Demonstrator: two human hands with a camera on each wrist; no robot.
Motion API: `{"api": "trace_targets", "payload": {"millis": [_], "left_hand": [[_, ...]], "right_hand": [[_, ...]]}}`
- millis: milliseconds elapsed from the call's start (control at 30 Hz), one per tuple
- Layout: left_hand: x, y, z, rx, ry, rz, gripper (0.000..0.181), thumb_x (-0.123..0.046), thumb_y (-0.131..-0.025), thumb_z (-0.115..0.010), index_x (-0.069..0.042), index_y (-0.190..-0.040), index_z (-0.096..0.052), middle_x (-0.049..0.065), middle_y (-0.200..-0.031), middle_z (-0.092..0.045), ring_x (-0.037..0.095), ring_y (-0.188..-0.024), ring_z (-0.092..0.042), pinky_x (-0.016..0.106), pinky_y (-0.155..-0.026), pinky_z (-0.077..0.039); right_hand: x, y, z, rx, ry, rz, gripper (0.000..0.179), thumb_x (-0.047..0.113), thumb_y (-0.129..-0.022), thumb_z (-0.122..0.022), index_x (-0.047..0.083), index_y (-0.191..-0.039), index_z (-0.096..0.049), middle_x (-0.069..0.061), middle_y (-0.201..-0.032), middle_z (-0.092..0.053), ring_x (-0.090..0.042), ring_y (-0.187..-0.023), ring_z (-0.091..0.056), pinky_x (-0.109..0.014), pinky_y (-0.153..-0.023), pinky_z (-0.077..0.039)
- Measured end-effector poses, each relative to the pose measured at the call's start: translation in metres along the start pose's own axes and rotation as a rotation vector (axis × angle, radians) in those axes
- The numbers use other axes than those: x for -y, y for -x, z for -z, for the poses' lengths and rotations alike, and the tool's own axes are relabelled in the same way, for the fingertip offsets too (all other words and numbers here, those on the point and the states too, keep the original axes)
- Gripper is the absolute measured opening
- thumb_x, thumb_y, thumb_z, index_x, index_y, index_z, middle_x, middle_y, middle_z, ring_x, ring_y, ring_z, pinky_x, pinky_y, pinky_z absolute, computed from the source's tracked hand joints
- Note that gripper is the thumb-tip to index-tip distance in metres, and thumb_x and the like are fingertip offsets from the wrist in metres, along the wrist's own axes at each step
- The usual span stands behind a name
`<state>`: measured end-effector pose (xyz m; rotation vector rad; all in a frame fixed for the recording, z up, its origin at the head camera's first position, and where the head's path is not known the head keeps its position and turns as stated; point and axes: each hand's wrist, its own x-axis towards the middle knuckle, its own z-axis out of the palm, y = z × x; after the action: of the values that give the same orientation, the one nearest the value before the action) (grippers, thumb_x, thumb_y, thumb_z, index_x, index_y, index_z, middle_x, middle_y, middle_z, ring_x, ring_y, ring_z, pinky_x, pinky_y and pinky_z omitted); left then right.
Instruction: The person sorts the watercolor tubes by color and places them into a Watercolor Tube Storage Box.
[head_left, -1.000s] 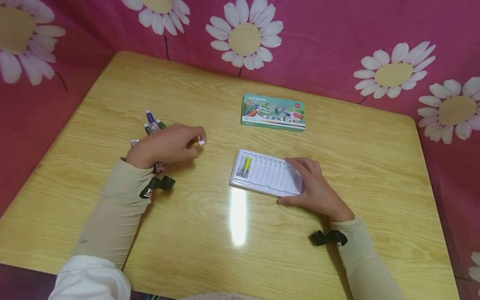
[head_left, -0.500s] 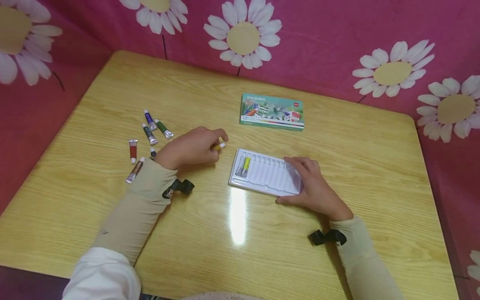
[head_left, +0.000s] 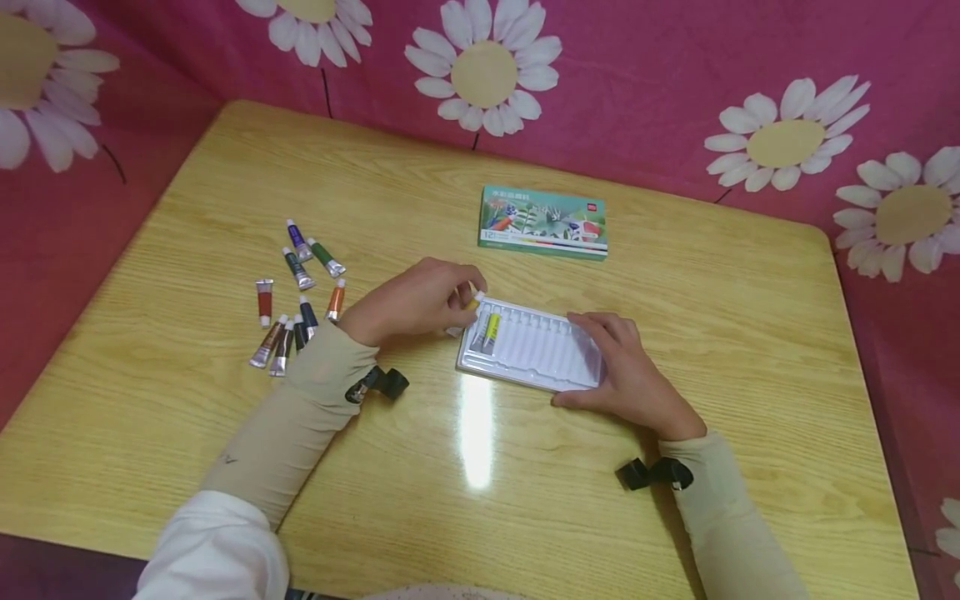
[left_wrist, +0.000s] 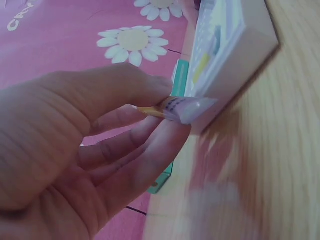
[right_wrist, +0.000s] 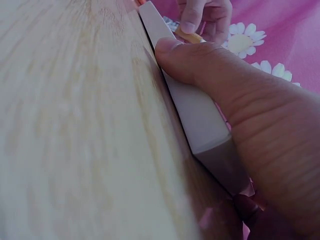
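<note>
My left hand (head_left: 420,300) pinches an ochre-yellow paint tube (left_wrist: 172,107) between thumb and fingers at the left end of a white plastic tray (head_left: 543,350). The tube's white cap (head_left: 479,296) is by the tray's upper left corner; in the left wrist view its flattened silvery end points toward the tray. Two tubes lie side by side in the tray's leftmost slots, a yellow tube (head_left: 492,328) and a pale tube (head_left: 478,337). My right hand (head_left: 630,375) grips the tray's right end, thumb along its near side (right_wrist: 192,110) and fingers on the far edge.
Several loose paint tubes lie on the wooden table (head_left: 480,533) to the left, among them a red tube (head_left: 264,302), an orange tube (head_left: 337,300) and a green tube (head_left: 326,257). A teal paint box (head_left: 543,223) lies behind the tray. A pink flowered cloth (head_left: 637,83) borders the table.
My left hand has moved right with the ochre-yellow tube, from the loose tubes to the tray's left end, uncovering several tubes. My right hand has stayed on the tray.
</note>
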<state>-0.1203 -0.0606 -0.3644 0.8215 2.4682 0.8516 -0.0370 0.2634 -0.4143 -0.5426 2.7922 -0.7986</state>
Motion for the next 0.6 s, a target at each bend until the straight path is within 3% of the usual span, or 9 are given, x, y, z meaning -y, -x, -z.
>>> {"api": "trace_targets", "payload": {"millis": [167,400,600], "left_hand": [[-0.005,-0.003,-0.002,-0.001,0.066,0.02,0.037,-0.02,-0.096,-0.071,-0.012,-0.131,-0.063,0.004,-0.105,-0.072,0.016,-0.093,-0.064,0.03,-0.084,-0.053],[-0.011,-0.008,-0.005,-0.054,0.16,0.023,0.035,-0.021,-0.094,-0.076,-0.011,-0.125,-0.065,0.005,-0.104,-0.075,0.014,-0.094,-0.071,0.032,-0.089,-0.058],[-0.018,-0.019,-0.016,-0.032,0.175,0.031,0.036,-0.024,-0.093,-0.078,-0.01,-0.123,-0.065,0.005,-0.104,-0.075,0.015,-0.098,-0.07,0.032,-0.091,-0.056]], "right_hand": [[0.001,0.0,-0.001,0.003,-0.003,-0.001,0.116,0.053,-0.063,-0.097,0.021,-0.158,-0.039,-0.012,-0.152,-0.041,-0.032,-0.139,-0.033,-0.055,-0.112,-0.04],[0.0,-0.001,-0.001,-0.009,0.006,0.021,0.117,0.055,-0.062,-0.096,0.022,-0.158,-0.039,-0.01,-0.151,-0.042,-0.031,-0.138,-0.033,-0.052,-0.11,-0.039],[-0.001,0.0,-0.001,-0.007,0.002,0.016,0.116,0.054,-0.063,-0.096,0.022,-0.158,-0.039,-0.011,-0.152,-0.041,-0.031,-0.139,-0.033,-0.053,-0.11,-0.039]]}}
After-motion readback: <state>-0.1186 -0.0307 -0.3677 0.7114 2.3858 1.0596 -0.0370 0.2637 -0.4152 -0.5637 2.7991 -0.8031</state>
